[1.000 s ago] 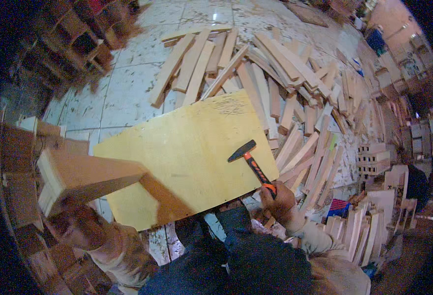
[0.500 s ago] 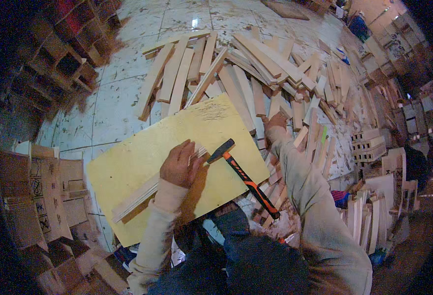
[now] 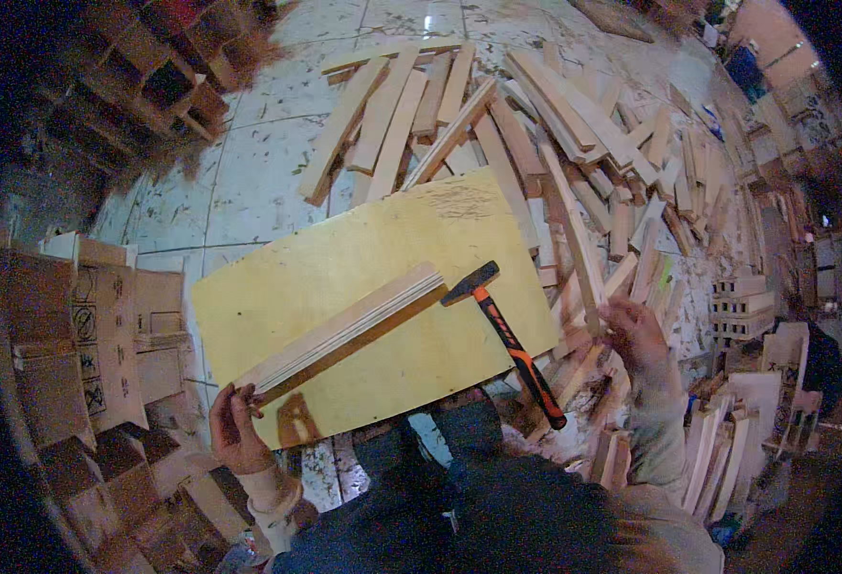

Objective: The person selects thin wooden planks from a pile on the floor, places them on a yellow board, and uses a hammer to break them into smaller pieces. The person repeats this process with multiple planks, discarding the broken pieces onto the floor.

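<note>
A stack of thin wooden strips (image 3: pixel 354 330) lies slantwise over a yellow board (image 3: pixel 344 258). The fingers of my left hand (image 3: pixel 237 430) are closed on the stack's near left end. Out to the right, my right hand (image 3: pixel 637 333) pinches the near end of a long wooden slat (image 3: pixel 574 230), which slopes up and away over the wood pile. A hammer (image 3: pixel 507 335) with a dark head and a black and orange handle rests on the board to the right of the strips, its handle sticking out past the near edge.
Beyond the board, a loose pile of wooden slats (image 3: pixel 593 124) spreads over the tiled floor (image 3: pixel 258 163), which is littered with scraps. Cardboard boxes (image 3: pixel 110 344) stand at the left. Stacked wood pieces (image 3: pixel 717 445) and a small block stack (image 3: pixel 741 306) are at the right.
My left hand has slid from the strips' far end to their near left end. My right hand has drawn back from the pile with a slat. The view has shifted slightly.
</note>
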The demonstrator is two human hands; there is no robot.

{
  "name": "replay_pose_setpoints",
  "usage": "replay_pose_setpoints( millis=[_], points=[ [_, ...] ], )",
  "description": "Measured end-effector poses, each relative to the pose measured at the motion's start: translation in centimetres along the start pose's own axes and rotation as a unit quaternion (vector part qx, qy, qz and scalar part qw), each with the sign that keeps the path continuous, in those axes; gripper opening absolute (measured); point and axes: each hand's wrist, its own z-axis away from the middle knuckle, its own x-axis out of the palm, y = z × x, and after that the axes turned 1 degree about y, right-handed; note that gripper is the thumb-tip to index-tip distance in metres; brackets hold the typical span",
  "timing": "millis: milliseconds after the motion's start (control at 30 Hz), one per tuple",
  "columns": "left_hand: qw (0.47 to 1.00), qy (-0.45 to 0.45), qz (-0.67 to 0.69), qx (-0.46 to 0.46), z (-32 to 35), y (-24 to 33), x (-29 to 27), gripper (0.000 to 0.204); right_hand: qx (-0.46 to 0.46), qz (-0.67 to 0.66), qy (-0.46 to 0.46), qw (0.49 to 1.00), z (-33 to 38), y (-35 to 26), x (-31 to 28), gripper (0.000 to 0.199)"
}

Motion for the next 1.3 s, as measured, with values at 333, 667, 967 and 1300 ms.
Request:
replay_pose_setpoints(
  millis=[333, 667, 967, 1300],
  points=[
    [0.943, 0.007, 0.298, -0.147, -2.2, 3.3, 1.5, 0.054, -0.487, 0.375, -0.212, 0.760, 0.5, -3.8, 10.1, 0.051],
    [0.948, 0.142, -0.267, 0.100, 0.1, -6.3, -3.1, 0.031, -0.569, 0.274, -0.117, 0.767, -6.2, -0.7, 18.1, 0.033],
    [0.987, 0.111, -0.098, 0.056, 2.3, -6.9, -1.7, 0.037, -0.572, 0.218, 0.047, 0.790, -5.8, 3.3, 18.6, 0.034],
    [0.989, 0.100, 0.111, -0.016, -3.9, -6.3, 0.8, 0.035, -0.559, 0.167, 0.064, 0.810, -9.7, 0.3, 20.7, 0.029]
  ],
)
